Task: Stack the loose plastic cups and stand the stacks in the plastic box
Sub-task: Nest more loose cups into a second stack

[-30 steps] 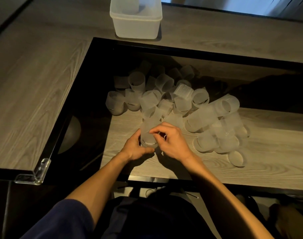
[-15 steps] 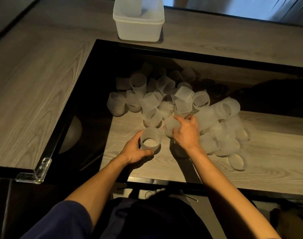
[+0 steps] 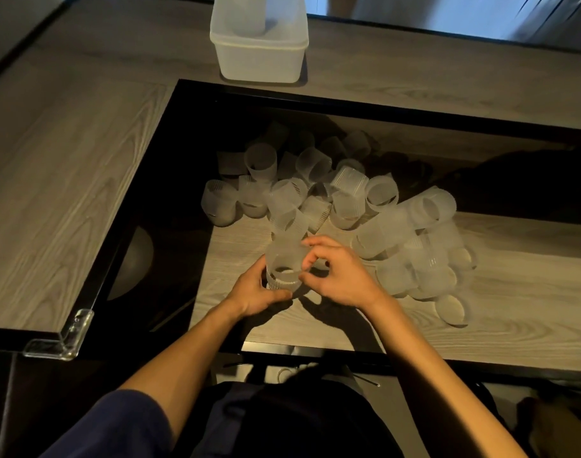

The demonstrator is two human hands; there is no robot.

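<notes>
Wood-grain table (image 3: 51,193) with a dark glass panel (image 3: 190,143) — plastic box (image 3: 259,61) top centre, loose cups (image 3: 348,185) heaped on the glass mid-frame.

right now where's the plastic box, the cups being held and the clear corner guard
plastic box (image 3: 261,62): head view, front wall
held cups (image 3: 282,254): head view, upper cup's frosted side wall
clear corner guard (image 3: 76,325): head view, its leg along the table's edge
</notes>
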